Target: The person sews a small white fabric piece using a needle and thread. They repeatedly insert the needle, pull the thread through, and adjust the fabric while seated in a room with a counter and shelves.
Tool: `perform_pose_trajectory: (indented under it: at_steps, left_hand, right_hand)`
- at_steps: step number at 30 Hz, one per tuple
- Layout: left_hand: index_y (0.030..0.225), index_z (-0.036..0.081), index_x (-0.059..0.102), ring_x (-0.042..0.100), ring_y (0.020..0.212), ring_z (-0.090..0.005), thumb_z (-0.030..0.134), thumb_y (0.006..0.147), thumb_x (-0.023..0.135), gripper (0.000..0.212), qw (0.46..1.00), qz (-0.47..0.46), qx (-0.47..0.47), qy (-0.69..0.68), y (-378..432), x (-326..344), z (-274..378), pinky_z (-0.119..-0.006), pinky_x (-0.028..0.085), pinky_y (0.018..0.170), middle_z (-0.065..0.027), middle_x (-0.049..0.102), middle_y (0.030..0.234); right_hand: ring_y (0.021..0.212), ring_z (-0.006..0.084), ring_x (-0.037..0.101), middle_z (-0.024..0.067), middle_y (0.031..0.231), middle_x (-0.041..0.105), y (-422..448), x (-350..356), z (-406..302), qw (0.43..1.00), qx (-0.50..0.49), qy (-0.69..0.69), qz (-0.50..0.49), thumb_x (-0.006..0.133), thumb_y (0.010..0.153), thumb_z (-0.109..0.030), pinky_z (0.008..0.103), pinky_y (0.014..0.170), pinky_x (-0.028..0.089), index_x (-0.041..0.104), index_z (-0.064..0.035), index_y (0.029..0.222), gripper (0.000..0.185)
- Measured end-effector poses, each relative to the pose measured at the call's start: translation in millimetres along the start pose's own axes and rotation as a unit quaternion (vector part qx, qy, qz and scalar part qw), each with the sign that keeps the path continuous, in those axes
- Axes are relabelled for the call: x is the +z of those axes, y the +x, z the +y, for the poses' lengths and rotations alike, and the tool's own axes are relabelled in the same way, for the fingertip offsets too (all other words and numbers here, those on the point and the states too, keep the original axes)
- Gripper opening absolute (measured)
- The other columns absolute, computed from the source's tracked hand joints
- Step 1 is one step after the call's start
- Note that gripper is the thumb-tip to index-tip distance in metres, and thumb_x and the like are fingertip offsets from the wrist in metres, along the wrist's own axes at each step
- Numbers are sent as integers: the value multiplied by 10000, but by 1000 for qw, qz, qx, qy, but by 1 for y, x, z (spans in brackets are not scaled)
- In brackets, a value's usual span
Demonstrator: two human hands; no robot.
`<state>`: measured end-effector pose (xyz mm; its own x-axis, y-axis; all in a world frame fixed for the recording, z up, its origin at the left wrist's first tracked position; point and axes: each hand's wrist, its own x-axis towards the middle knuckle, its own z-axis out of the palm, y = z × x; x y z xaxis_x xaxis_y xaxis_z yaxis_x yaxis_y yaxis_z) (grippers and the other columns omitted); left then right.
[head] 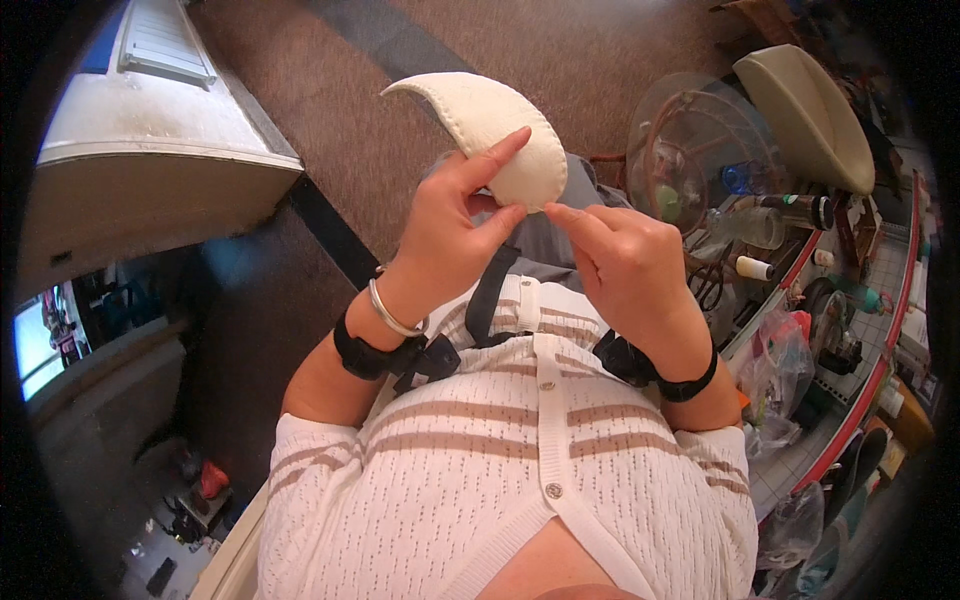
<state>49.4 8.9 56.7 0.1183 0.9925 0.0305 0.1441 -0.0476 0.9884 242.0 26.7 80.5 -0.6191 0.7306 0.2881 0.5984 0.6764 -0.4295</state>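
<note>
A cream, stuffed, crescent-shaped felt piece [502, 112] with a stitched edge is held up above my lap. My left hand [465, 210] grips it at its lower side, the thumb at the bottom edge and a finger lying across the face. At the bottom right edge, the thumb and index finger of my right hand [626, 244] are pinched together right beside the seam. Something thin and pale shows at those fingertips; whether it is a needle or thread I cannot tell. The far end of the crescent tapers to a point at the upper left.
To the right stands a round glass-topped table [697, 142] with a clear bottle [750, 227], a white thread spool [754, 268] and scissors [707, 285]. Behind it is a beige chair [810, 120]. A red-edged shelf [862, 405] holds plastic bags. A white-topped cabinet [165, 127] is at left.
</note>
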Motion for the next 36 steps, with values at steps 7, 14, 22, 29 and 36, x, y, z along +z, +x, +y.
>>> perform_pose_trajectory:
  at_steps: [7, 14, 22, 29, 36]
  left_hand:
    - [1283, 110, 530, 600, 837, -188, -91, 726, 604, 597, 988, 35, 74, 131, -2, 12, 0, -263, 504, 707, -162, 578, 1015]
    - [1268, 89, 537, 618, 754, -275, -48, 716, 595, 571, 970, 46, 96, 217, -1, 15, -6, -318, 499, 647, -204, 596, 928]
    - [1253, 106, 558, 588, 648, -233, -34, 701, 605, 572, 974, 41, 90, 205, -1, 20, -9, -302, 488, 614, -175, 572, 805]
    - [1255, 90, 551, 608, 724, -241, -47, 709, 610, 566, 978, 36, 64, 194, -2, 21, -8, -302, 499, 644, -185, 595, 896]
    - [1271, 89, 532, 599, 700, -283, -13, 722, 612, 565, 974, 60, 89, 200, 3, 21, -9, -329, 483, 639, -199, 580, 855]
  right_hand:
    - [557, 231, 585, 72, 598, 528, 1, 4, -13, 995, -2, -100, -23, 552, 725, -93, 334, 482, 454, 486, -85, 663, 91]
    - [559, 195, 577, 41, 601, 541, 8, 12, -19, 985, -17, -156, -74, 566, 692, -112, 320, 485, 444, 521, -98, 666, 54]
    - [586, 197, 625, 55, 640, 612, 13, 19, -17, 982, -20, -156, -107, 579, 732, -131, 299, 509, 476, 568, -94, 686, 60]
    - [620, 218, 656, 73, 643, 625, 14, 25, -8, 989, -18, -112, -98, 567, 751, -131, 322, 527, 514, 575, -86, 667, 96]
    - [627, 237, 655, 93, 670, 625, 12, 9, -4, 992, 2, -93, -83, 547, 776, -135, 332, 533, 519, 579, -68, 724, 91]
